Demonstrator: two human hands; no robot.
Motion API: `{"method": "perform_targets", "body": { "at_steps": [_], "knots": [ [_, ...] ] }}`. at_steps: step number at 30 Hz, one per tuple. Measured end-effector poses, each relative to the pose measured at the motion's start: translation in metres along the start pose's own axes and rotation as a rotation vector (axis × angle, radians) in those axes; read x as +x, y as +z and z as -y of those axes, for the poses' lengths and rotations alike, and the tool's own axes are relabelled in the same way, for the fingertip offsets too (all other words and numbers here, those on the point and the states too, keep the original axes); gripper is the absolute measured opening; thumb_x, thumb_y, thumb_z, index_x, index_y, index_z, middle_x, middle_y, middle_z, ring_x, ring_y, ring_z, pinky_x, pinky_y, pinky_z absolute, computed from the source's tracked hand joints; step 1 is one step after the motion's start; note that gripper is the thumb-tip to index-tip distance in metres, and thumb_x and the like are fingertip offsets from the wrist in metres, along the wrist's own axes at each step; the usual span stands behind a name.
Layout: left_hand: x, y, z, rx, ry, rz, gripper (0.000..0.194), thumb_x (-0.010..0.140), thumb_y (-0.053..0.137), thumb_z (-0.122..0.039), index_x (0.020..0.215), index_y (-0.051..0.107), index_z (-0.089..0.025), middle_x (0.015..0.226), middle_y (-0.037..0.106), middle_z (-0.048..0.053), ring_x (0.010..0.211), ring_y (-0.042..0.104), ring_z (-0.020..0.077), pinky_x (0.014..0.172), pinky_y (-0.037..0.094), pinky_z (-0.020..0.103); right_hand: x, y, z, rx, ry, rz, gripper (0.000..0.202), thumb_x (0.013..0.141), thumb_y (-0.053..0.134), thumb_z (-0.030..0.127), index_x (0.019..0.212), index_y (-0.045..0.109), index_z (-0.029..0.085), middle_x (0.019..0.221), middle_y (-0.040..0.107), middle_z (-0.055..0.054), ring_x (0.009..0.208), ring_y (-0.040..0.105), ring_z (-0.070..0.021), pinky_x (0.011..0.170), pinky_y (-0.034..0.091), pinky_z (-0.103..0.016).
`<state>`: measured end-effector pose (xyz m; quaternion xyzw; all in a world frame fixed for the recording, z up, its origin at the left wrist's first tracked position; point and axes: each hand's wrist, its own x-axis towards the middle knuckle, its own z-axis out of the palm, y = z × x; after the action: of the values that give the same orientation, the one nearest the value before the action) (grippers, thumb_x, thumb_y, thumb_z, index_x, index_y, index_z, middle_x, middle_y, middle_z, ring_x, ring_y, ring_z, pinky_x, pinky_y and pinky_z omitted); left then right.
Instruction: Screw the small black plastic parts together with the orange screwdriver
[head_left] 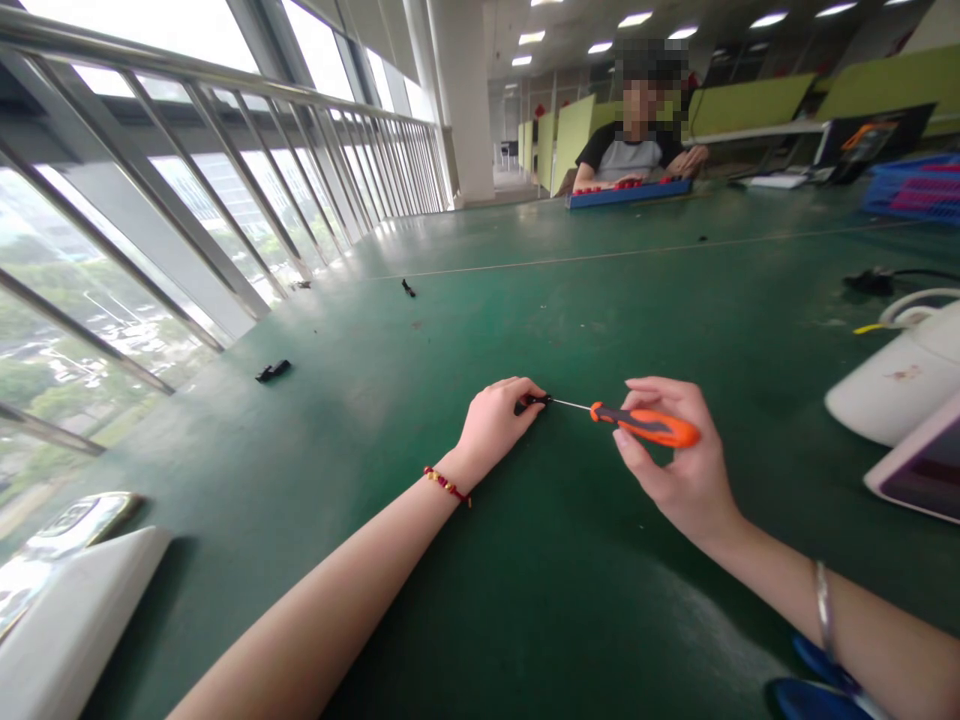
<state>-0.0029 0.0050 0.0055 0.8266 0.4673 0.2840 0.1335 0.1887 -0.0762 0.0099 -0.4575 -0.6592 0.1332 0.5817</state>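
My left hand (501, 420) is closed on a small black part (531, 401) low over the green table (480, 330). To its right, my right hand (679, 455) holds an orange and dark grey screwdriver (645, 424) between thumb and fingers. The screwdriver lies nearly level, its thin shaft pointing left, with the tip at the right end of the black part. Whether the tip sits in a screw is too small to tell.
Small black pieces (273, 371) (407, 288) lie left and farther back. A white box (112, 610) stands near left, a white rounded object (900, 375) at right. Across the table, a person (630, 155) sits behind a blue tray (630, 193). A metal railing (225, 105) runs along the left.
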Motion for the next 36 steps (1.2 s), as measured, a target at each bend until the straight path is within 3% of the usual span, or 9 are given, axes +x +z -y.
{"method": "perform_targets", "body": {
  "at_steps": [4, 7, 13, 16, 20, 23, 27, 31, 36],
  "knots": [
    [-0.0005, 0.0, -0.0009, -0.008, 0.0, 0.005, 0.011, 0.082, 0.059, -0.02, 0.09, 0.067, -0.022, 0.093, 0.071, -0.001, 0.084, 0.065, 0.0158, 0.076, 0.05, 0.027, 0.0006, -0.0014, 0.001, -0.017, 0.075, 0.213, 0.01, 0.084, 0.054, 0.028, 0.091, 0.059, 0.022, 0.068, 0.06, 0.001, 0.063, 0.058, -0.0158, 0.063, 0.049, -0.03],
    [-0.0013, -0.0003, -0.0018, 0.009, -0.006, 0.001, 0.012, 0.083, 0.058, -0.02, 0.091, 0.067, -0.022, 0.094, 0.071, 0.0, 0.086, 0.064, 0.0163, 0.077, 0.05, 0.028, -0.001, -0.0024, 0.0037, -0.044, 0.066, 0.216, 0.011, 0.084, 0.054, 0.028, 0.083, 0.062, 0.022, 0.078, 0.067, -0.002, 0.07, 0.062, -0.0171, 0.064, 0.048, -0.03],
    [-0.0018, -0.0004, -0.0006, 0.104, -0.066, -0.129, 0.012, 0.084, 0.056, -0.025, 0.089, 0.066, -0.021, 0.095, 0.067, 0.003, 0.092, 0.06, 0.0189, 0.08, 0.048, 0.031, -0.0002, -0.0009, 0.002, -0.004, 0.175, 0.195, 0.015, 0.086, 0.052, 0.031, 0.086, 0.062, 0.02, 0.072, 0.063, -0.001, 0.057, 0.056, -0.0129, 0.053, 0.043, -0.026],
    [-0.0019, 0.0, -0.0013, 0.149, -0.132, -0.17, 0.012, 0.084, 0.056, -0.028, 0.087, 0.065, -0.02, 0.088, 0.065, 0.003, 0.086, 0.06, 0.0192, 0.075, 0.047, 0.031, 0.0014, 0.0024, -0.0001, -0.031, 0.247, 0.321, 0.015, 0.085, 0.052, 0.032, 0.09, 0.061, 0.02, 0.08, 0.065, -0.002, 0.065, 0.059, -0.0141, 0.059, 0.044, -0.026],
    [-0.002, 0.0003, -0.0049, 0.068, -0.184, -0.104, 0.02, 0.083, 0.057, -0.033, 0.096, 0.059, -0.019, 0.072, 0.064, 0.0, 0.074, 0.059, 0.0179, 0.068, 0.045, 0.03, 0.0009, 0.0053, -0.0008, -0.159, 0.263, 0.488, 0.02, 0.082, 0.054, 0.031, 0.1, 0.058, 0.022, 0.091, 0.066, -0.003, 0.076, 0.06, -0.0179, 0.071, 0.045, -0.031],
    [-0.0017, 0.0007, -0.0054, -0.055, -0.137, -0.052, 0.019, 0.084, 0.051, -0.024, 0.102, 0.056, -0.02, 0.073, 0.064, -0.002, 0.07, 0.058, 0.0145, 0.066, 0.045, 0.027, 0.0001, 0.0053, -0.0009, -0.196, 0.279, 0.531, 0.022, 0.081, 0.053, 0.031, 0.101, 0.057, 0.023, 0.091, 0.065, -0.003, 0.076, 0.059, -0.0188, 0.074, 0.044, -0.033],
    [-0.0017, 0.0013, -0.0028, 0.024, -0.066, -0.124, 0.019, 0.081, 0.049, -0.014, 0.096, 0.06, -0.019, 0.083, 0.065, 0.001, 0.081, 0.058, 0.0167, 0.075, 0.046, 0.029, 0.0, 0.0051, -0.0019, -0.193, 0.284, 0.55, 0.023, 0.081, 0.052, 0.031, 0.102, 0.056, 0.024, 0.092, 0.065, -0.003, 0.075, 0.057, -0.0182, 0.073, 0.044, -0.033],
    [-0.002, 0.0016, -0.0008, 0.124, 0.001, -0.149, 0.02, 0.08, 0.05, -0.013, 0.093, 0.064, -0.019, 0.103, 0.064, 0.004, 0.098, 0.055, 0.0205, 0.087, 0.045, 0.034, 0.0, 0.0055, -0.0028, -0.198, 0.266, 0.565, 0.023, 0.081, 0.053, 0.03, 0.103, 0.056, 0.024, 0.094, 0.065, -0.003, 0.077, 0.057, -0.018, 0.075, 0.044, -0.033],
    [-0.0019, 0.0013, -0.0016, 0.125, -0.016, -0.097, 0.013, 0.082, 0.054, -0.019, 0.09, 0.065, -0.02, 0.097, 0.065, 0.004, 0.099, 0.054, 0.0216, 0.088, 0.045, 0.036, 0.0002, 0.0058, -0.0019, -0.223, 0.268, 0.59, 0.023, 0.081, 0.052, 0.03, 0.104, 0.056, 0.024, 0.096, 0.066, -0.003, 0.078, 0.057, -0.0187, 0.075, 0.044, -0.034]
  ]
}}
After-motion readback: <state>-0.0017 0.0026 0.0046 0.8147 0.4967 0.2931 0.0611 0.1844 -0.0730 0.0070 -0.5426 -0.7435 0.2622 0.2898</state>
